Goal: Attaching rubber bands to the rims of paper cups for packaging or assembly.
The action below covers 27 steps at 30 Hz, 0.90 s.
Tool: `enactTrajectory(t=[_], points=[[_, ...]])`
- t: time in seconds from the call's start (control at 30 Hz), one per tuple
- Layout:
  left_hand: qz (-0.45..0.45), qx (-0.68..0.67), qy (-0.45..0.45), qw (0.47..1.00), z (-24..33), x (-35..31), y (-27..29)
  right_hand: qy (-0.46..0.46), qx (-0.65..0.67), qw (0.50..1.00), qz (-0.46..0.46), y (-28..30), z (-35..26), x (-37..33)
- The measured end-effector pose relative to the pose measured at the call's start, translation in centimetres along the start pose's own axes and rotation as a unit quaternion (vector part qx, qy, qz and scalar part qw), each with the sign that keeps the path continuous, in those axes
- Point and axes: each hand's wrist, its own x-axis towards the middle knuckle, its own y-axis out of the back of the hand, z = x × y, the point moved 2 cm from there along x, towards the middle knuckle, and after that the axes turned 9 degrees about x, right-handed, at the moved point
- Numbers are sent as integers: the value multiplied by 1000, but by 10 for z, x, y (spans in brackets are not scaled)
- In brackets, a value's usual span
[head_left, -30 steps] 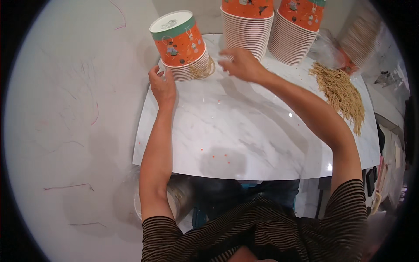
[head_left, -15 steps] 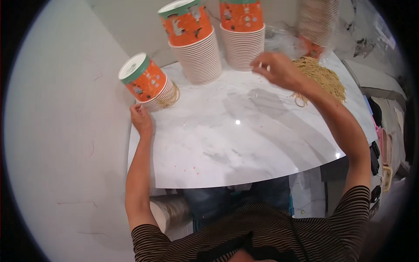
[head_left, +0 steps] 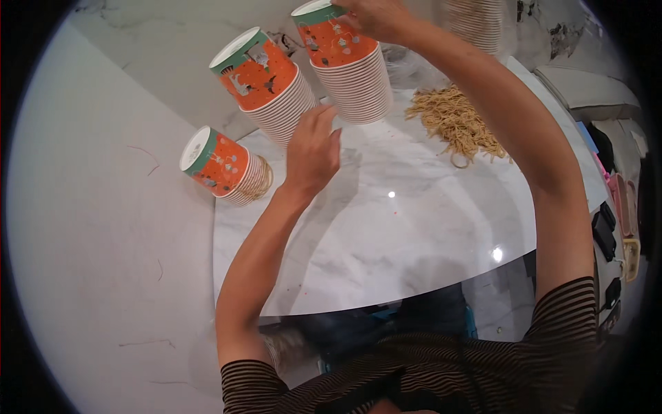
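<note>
Three stacks of nested upside-down paper cups, orange with green bands, stand on the table. My right hand [head_left: 378,19] grips the upper side of the right-hand cup stack [head_left: 339,45], its fingertips at the top cup; part of the grip is cut off by the picture's edge. My left hand [head_left: 314,152] is open, thumb apart from the fingers, in front of the gap between that stack and the middle cup stack [head_left: 258,72]. Whether it touches either, I cannot tell. A shorter cup stack [head_left: 224,162] at the left has rubber bands [head_left: 261,183] around its lower rims.
A heap of tan rubber bands [head_left: 452,117] lies on the white marbled table [head_left: 400,228], partly behind my right forearm. Behind it are clear plastic [head_left: 407,65] and another tall cup stack [head_left: 476,24]. A wall borders the left side; boxes and small items sit beyond the right edge.
My left hand has left the short stack and moved right toward the taller ones. My right hand has risen from beside the right-hand stack to its top. The view has shifted slightly.
</note>
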Motion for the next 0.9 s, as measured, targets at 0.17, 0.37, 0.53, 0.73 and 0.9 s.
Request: enactTrajectory(t=[0.17, 0.37, 0.53, 0.73, 0.9], points=[[7, 59, -17, 998, -7, 39, -48, -89, -16, 993, -78, 1, -8, 15], [-5, 95, 4, 995, -13, 54, -83, -112, -29, 989, -93, -2, 0, 21], [18, 115, 3, 993, -12, 55, -87, -86, 3, 995, -53, -10, 13, 21], [31, 123, 14, 992, -14, 61, -93, 14, 67, 998, 9, -12, 23, 23], [28, 102, 65, 992, -11, 66, -93, -63, 121, 990, -42, -20, 40, 37]])
